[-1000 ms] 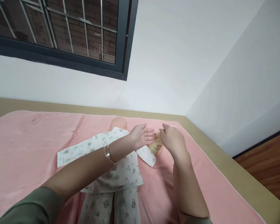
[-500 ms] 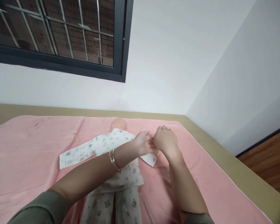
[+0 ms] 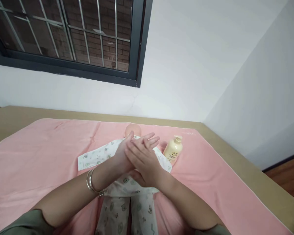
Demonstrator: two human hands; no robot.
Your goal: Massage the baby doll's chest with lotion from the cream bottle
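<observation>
A baby doll [image 3: 129, 129] in a white printed sleepsuit [image 3: 98, 155] lies on its back on a pink blanket [image 3: 39, 153]. My two hands meet palm to palm above the doll's chest. My left hand [image 3: 127, 147], with bangles at the wrist, lies under my right hand [image 3: 143, 160], whose fingers are stretched flat across it. Neither hand holds anything. A cream pump bottle [image 3: 173, 150] stands upright just right of the doll's arm, a short way from my hands.
The blanket covers a tan mattress [image 3: 247, 169] set against a white wall. A dark-framed barred window [image 3: 71, 39] is above. Wooden floor [image 3: 286, 176] shows at the far right past the mattress edge.
My hands have left the pump bottle and come back over the doll's chest, now pressed flat together. The bottle, earlier hidden behind my hands, stands in plain view.
</observation>
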